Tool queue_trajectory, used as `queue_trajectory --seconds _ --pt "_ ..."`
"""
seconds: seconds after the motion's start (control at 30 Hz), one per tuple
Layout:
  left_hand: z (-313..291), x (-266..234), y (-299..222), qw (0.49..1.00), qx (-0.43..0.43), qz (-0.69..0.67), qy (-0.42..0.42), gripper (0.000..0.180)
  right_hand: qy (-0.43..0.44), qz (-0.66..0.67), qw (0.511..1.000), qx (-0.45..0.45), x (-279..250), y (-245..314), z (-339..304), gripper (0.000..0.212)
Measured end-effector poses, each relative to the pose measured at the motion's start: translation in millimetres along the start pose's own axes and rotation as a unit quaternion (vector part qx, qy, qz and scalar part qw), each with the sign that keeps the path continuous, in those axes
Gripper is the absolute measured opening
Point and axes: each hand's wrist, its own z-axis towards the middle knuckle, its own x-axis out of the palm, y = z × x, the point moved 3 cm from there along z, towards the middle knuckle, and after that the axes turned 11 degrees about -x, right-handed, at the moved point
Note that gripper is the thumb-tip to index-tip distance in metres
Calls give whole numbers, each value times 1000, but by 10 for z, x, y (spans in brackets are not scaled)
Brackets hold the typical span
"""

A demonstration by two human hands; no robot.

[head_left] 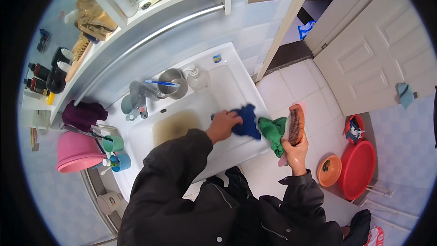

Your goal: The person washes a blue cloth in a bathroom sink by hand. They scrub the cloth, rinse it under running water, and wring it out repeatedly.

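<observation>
My left hand (pixel 221 126) has its fingers closed on a dark blue cloth (pixel 247 122), which lies on the right part of the white sink (pixel 232 91). My right hand (pixel 296 155), off the sink's right edge, grips an orange-brown comb (pixel 296 124) with its dark teeth upward. A bunched green cloth (pixel 273 134) hangs beside the comb in the same hand. Something flat and pink shows behind them; what it is I cannot tell. Murky, brownish water (pixel 175 125) stands in the basin under the grey faucet (pixel 142 98).
At the sink's back stand a grey cup (pixel 175 86) with a blue toothbrush and a clear pump bottle (pixel 198 79). A pink basin (pixel 77 152) and two cups are at the left. Red (pixel 359 168) and orange (pixel 329 171) basins sit right, below the white door (pixel 378 50).
</observation>
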Motion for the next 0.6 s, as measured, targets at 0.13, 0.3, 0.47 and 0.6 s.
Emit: queue_trajectory --seconds 0.13,0.3,0.47,0.6 --pt "-441 -16 140 991 -68 -101 49 34 -20 23 999 -14 -33 94 22 32" --pt "-128 -466 224 937 -185 -214 -204 36 -58 40 998 -4 -142 179 -51 30" --pt "797 -610 193 900 -210 -130 -359 83 -68 27 997 -14 -193 284 -144 35" --pt "1266 -225 472 922 -250 -51 -293 83 -67 6 998 -8 -230 286 -240 39"
